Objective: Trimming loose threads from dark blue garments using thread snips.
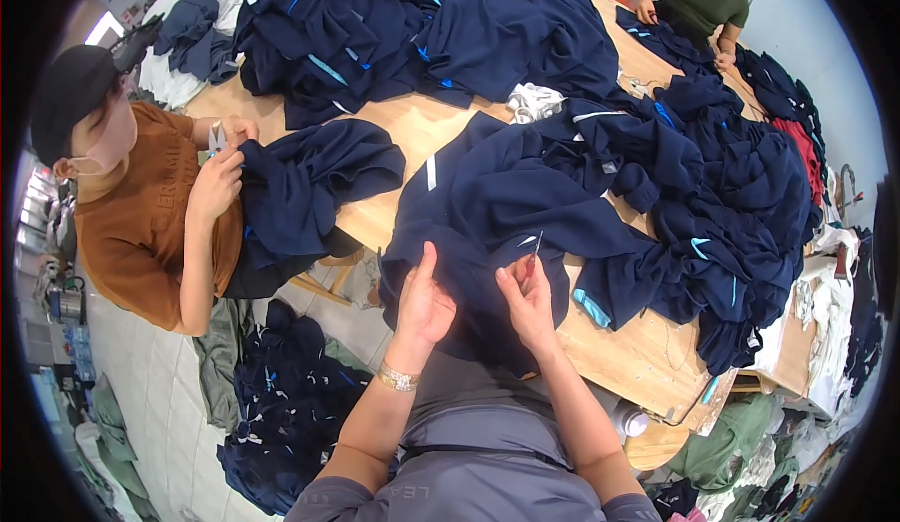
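Observation:
A large navy garment [487, 184] is spread over the table edge in front of me, its near part hanging toward my lap. My left hand [427, 304] is at its left side, thumb pointing up; the fingers are curled at the cloth and partly hidden, seemingly gripping it. In my right hand [529, 304] is a pair of small thread snips [532, 265] with a red handle, the thin blade pointing up and away from me. The snips are over the cloth, close to a small white label [527, 241]. A white strip [431, 173] lies farther up the garment.
Navy garments are heaped on the wooden table [619, 353] at the back and right. A person in brown [159, 212] at left holds scissors [217, 137] and navy cloth. Another in green [698, 1] works far right. More clothes [281, 400] lie on the floor at left.

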The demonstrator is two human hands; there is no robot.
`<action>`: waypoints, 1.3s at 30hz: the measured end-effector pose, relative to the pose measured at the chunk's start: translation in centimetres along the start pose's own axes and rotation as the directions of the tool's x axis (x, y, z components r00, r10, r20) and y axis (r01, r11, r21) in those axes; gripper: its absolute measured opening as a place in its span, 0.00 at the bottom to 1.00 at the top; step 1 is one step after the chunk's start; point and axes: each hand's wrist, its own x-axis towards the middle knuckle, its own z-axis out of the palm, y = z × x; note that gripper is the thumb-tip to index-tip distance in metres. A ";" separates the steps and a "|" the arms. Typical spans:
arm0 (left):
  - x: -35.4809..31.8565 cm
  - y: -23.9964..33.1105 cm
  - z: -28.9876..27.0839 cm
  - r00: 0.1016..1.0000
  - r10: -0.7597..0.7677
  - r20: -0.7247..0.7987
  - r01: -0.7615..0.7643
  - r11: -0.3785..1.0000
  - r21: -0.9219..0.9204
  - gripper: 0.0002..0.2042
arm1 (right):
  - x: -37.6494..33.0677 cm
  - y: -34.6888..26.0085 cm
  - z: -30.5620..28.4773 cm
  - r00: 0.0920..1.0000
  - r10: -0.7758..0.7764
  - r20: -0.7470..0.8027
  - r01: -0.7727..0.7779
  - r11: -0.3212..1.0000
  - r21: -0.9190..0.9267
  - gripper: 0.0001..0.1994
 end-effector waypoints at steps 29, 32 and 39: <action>-1.5 -0.7 1.9 0.990 -0.070 0.120 0.105 0.940 -0.324 0.20 | -3.2 1.8 1.2 0.953 -0.260 -0.153 0.201 0.926 -0.320 0.21; -1.5 -0.4 1.3 0.964 -0.030 0.263 0.138 0.905 -0.402 0.24 | -3.0 1.0 0.9 0.972 -0.184 -0.144 0.141 0.954 -0.264 0.22; -1.9 -0.9 2.3 0.979 0.026 0.204 0.057 0.918 -0.393 0.28 | -4.5 0.7 1.0 0.843 -0.528 0.103 0.475 0.639 -0.605 0.23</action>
